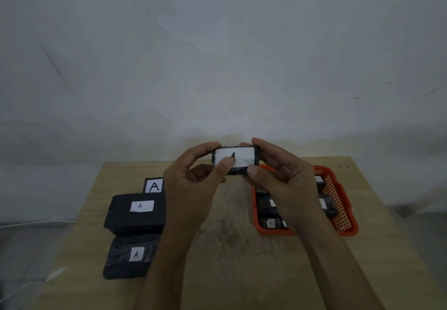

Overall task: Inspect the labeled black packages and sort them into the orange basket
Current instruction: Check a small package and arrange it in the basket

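A small black plastic-wrapped package (pixel 235 159) with a white paper label marked "A" is held up above the far middle of the light wooden table (pixel 232 256), label facing the camera. The left hand (pixel 193 179) grips its left end, fingers curled over the top edge and the thumb pressed on the lower part of the label. The right hand (pixel 281 176) grips its right end, fingers curled round the top and the thumb at the bottom right corner.

At 4 o'clock from the held package, the orange plastic mesh basket (pixel 338 203) sits on the table's right side, partly hidden by the right wrist. Several black packages (pixel 268 209) with white labels lie inside it; one near the front shows an "A".

At 8 o'clock, on the table's left side, a large black wrapped package (pixel 136 213) labelled "A" lies flat. Just behind it, at its 12 o'clock, a white card with a big "A" (pixel 154 185) shows. At its 6 o'clock, touching it, lies another black wrapped package (pixel 129 257) with an "A" label.

A pale grey wall (pixel 217 67) rises behind the table.
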